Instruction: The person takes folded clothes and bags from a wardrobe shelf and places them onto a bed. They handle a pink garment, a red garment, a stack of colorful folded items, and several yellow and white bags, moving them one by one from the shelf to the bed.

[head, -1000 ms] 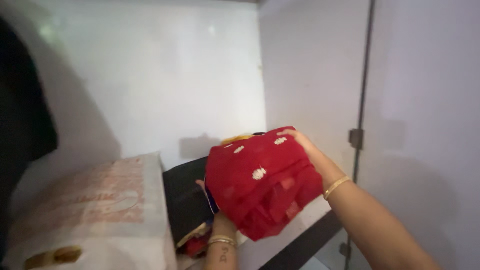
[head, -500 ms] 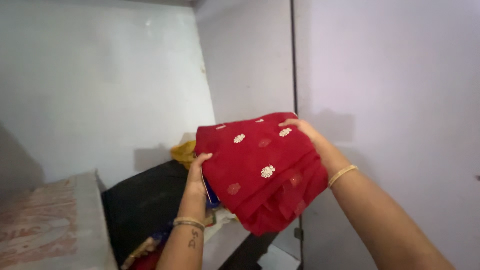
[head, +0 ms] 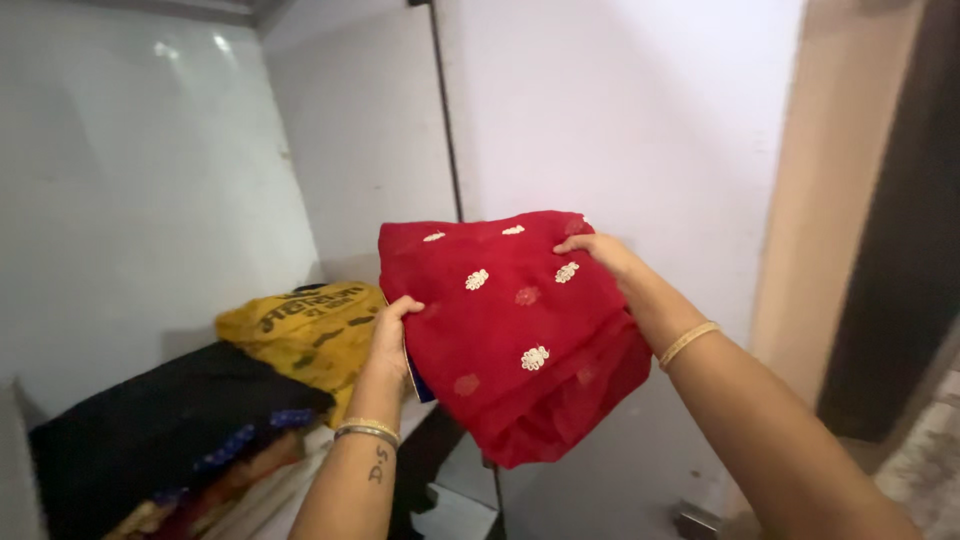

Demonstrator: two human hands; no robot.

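Observation:
A folded red cloth point(head: 500, 330) with small white embroidered motifs is held up in front of an open white cupboard. My left hand point(head: 392, 335) grips its left edge from below, bangles on that wrist. My right hand point(head: 592, 252) holds its upper right part, fingers on top, a gold bangle on the wrist. The cloth's lower edge hangs loose, beyond the shelf's front.
On the cupboard shelf lie a yellow bag point(head: 300, 330) and a black folded cloth point(head: 160, 425) with coloured fabrics under it. The white cupboard door point(head: 620, 120) stands open behind the cloth. A beige wall edge point(head: 830, 200) and dark doorway are at right.
The red cloth has come out of the shelf, toward me and to the right. The view has swung right, so the pale printed bag has left the frame and the yellow bag shows.

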